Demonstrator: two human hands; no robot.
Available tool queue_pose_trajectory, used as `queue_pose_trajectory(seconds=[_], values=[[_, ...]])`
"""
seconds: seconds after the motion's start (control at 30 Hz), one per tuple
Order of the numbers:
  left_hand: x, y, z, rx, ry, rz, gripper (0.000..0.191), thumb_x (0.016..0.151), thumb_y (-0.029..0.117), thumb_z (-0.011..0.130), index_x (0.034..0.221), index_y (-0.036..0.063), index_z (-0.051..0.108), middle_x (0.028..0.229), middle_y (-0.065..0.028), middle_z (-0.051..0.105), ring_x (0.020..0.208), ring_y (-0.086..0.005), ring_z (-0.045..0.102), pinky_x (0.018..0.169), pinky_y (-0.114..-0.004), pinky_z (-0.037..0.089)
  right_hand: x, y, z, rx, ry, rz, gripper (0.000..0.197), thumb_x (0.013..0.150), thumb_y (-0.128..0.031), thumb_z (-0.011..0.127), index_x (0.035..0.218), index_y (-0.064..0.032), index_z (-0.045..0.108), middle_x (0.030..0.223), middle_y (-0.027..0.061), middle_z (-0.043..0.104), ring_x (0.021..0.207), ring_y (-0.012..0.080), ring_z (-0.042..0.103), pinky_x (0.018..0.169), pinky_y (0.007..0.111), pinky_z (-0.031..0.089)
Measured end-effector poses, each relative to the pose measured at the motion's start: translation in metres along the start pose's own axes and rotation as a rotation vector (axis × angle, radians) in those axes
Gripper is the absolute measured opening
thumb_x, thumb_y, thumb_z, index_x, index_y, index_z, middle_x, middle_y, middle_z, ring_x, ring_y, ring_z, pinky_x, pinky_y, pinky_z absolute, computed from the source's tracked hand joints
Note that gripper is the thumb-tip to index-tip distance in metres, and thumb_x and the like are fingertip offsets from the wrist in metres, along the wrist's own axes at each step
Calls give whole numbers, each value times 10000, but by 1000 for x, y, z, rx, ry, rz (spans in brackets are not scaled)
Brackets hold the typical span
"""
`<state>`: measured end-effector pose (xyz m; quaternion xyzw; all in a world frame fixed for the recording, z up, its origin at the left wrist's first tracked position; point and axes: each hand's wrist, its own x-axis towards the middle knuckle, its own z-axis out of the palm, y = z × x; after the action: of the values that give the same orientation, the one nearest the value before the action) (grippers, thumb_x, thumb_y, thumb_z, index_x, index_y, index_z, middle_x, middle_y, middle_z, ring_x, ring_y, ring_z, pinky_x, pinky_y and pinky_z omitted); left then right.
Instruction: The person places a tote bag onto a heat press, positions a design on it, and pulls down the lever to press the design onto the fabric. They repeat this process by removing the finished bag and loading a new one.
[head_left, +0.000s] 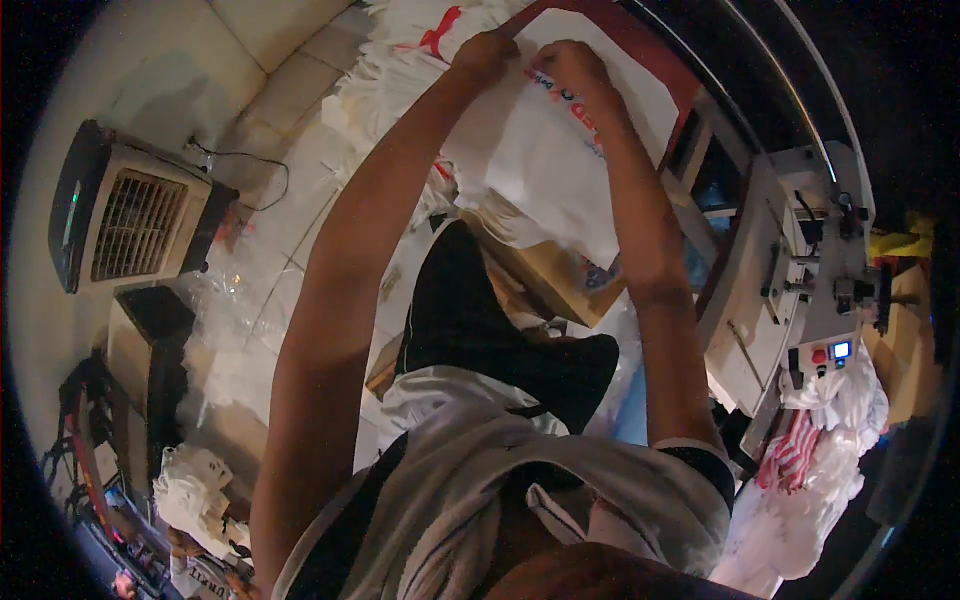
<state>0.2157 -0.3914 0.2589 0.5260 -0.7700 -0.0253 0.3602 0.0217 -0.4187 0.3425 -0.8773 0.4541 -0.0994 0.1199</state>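
Observation:
A white printed sheet (555, 172), perhaps a flat fabric bag, lies before me with coloured lettering on it. It rests over more white sheets (510, 217), whose edges show at the near side. My right hand (576, 71) has its fingers curled down on the sheet beside the lettering and pinches it. Just to the left, my left hand (486, 57) is curled at the sheet's far left part. Its fingertips are hidden, so its hold cannot be told. A bundle of white sheets (382, 82) with a red tie (441, 31) lies left of that hand.
Below the sheets is a cardboard box (555, 281). To the right stands a machine (817, 300) with a small lit display and a red button. A boxy air cooler (139, 217) stands on the left, near clear plastic (232, 300). Another person's sleeve (196, 577) shows lower left.

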Motion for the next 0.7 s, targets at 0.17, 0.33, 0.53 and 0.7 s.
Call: queue_pose_trajectory(seconds=[0.17, 0.33, 0.53, 0.7], values=[[20, 22, 5, -49, -69, -129, 196, 850, 178, 631, 1011, 118, 726, 987, -150, 696, 896, -334, 691, 770, -442, 557, 28, 55, 6, -21, 126, -196, 160, 825, -135, 658, 969, -96, 717, 971, 108, 699, 922, 243, 682, 826, 356, 532], [13, 22, -5, 32, -128, -161, 207, 849, 187, 630, 1017, 123, 731, 959, -134, 711, 856, -303, 707, 750, -415, 576, 22, 40, -5, 41, 39, -224, 126, 778, -56, 687, 898, -61, 648, 904, 81, 687, 856, 233, 669, 797, 341, 525], [18, 24, -4, -21, -122, -167, 208, 882, 183, 583, 1016, 125, 731, 949, -122, 717, 839, -271, 715, 740, -427, 588, 11, 53, -17, 203, -30, -246, 107, 778, -117, 686, 867, -81, 636, 874, 90, 676, 838, 269, 660, 775, 386, 528], [15, 7, 2, 97, -62, -54, 228, 893, 196, 568, 1047, 120, 719, 927, -125, 716, 845, -272, 714, 738, -433, 587, 4, 36, -15, 65, 217, -300, 151, 781, -173, 706, 880, -80, 641, 934, 97, 680, 879, 322, 658, 794, 430, 529]])
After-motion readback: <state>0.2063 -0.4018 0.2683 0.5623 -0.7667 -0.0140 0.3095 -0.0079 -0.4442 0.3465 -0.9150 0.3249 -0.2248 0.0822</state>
